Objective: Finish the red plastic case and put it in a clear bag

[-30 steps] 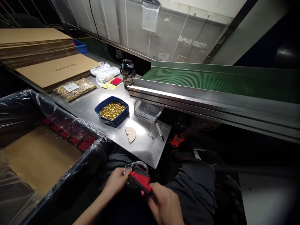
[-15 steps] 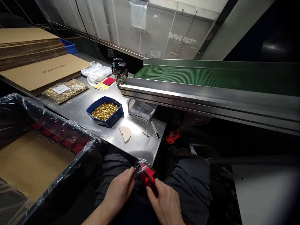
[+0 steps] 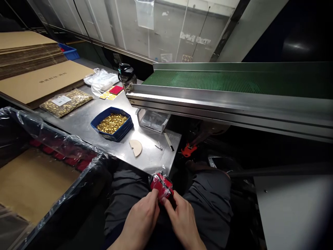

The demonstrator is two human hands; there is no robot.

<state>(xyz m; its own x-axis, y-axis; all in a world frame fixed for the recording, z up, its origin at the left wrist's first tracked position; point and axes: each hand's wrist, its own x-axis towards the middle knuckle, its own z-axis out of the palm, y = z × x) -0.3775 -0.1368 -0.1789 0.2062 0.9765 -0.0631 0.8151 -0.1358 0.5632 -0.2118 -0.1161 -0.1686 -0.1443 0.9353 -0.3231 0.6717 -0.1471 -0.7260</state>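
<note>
Both hands, left hand [image 3: 142, 222] and right hand [image 3: 183, 222], pinch the bagged red part [image 3: 161, 185]; fingers should grip the wrap evenly, low over the lap

- We see our left hand [image 3: 142, 222] and right hand [image 3: 182, 222] covering the lower part of the red wrapped item [image 3: 161, 184]; its form stays unclear
- left of it, the plastic-lined crate [image 3: 65, 146] runs past the frame edge

No wording can be made out. A row of dark characters is printed on the flat cardboard sheet [image 3: 44, 81], a white label is stuck on the bag of gold parts [image 3: 60, 101], and stickers are fixed to the wall panel [image 3: 191, 37]; all are too blurred to be read.
</note>
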